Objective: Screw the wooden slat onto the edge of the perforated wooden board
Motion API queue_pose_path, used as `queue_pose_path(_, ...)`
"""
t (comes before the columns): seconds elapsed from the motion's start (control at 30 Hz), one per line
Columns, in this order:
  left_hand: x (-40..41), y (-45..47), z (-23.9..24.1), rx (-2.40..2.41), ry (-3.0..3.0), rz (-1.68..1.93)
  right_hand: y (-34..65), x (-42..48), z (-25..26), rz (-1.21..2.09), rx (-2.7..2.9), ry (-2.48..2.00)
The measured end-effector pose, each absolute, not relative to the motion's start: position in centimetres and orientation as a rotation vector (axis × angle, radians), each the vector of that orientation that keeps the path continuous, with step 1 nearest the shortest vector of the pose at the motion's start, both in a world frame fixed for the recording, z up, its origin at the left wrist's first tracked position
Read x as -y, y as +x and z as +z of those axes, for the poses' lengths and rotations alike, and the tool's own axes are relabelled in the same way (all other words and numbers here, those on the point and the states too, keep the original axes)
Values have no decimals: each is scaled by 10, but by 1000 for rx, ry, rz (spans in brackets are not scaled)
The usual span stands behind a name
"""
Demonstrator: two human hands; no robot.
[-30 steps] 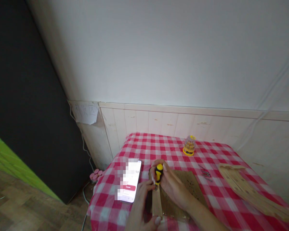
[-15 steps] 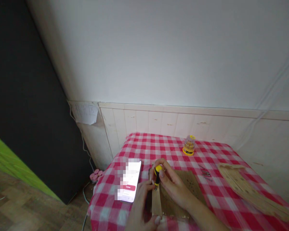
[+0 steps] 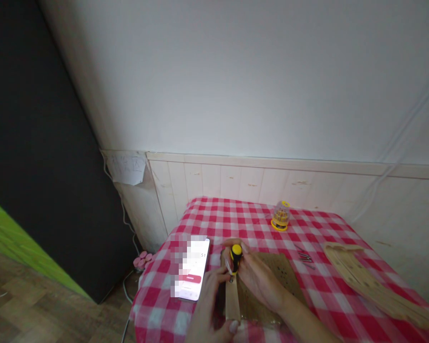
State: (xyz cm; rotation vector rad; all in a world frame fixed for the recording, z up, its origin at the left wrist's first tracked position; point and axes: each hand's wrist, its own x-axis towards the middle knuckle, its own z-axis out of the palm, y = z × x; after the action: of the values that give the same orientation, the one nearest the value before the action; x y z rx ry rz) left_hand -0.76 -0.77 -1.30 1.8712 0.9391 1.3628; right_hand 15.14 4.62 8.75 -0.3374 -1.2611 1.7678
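Note:
My right hand (image 3: 259, 276) is closed around a small screwdriver (image 3: 236, 255) with a yellow and black handle. It stands nearly upright, its tip down at the far end of a pale wooden strip (image 3: 232, 302). My left hand (image 3: 210, 300) grips this strip from the left, its thumb on the near end and its fingers close to the screwdriver's tip. Under the strip and my right hand lies a brown board (image 3: 282, 269) with small dark holes or specks. What sits exactly at the tip is too small to make out.
A lit phone (image 3: 193, 271) lies left of my hands on the checkered tablecloth (image 3: 232, 214). Toward the back stands a clear-domed bit holder (image 3: 280, 216) with a yellow base. Several screws (image 3: 305, 256) lie right of the board, and a curved wooden piece (image 3: 364, 281) rests farther right.
The fingers of my right hand have shifted around the screwdriver handle, and the handle has tipped slightly to the right. My left hand and the strip have stayed in place.

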Motion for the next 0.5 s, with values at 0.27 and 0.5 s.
queue_pose_path(0.27, 7, -9, -19, -948, 1867, 1339, 156, -46, 86, 1617, 1459, -392)
queue_pose_path(0.5, 7, -8, -19, -915, 1901, 1371, 156, -50, 81, 1670, 1432, -343)
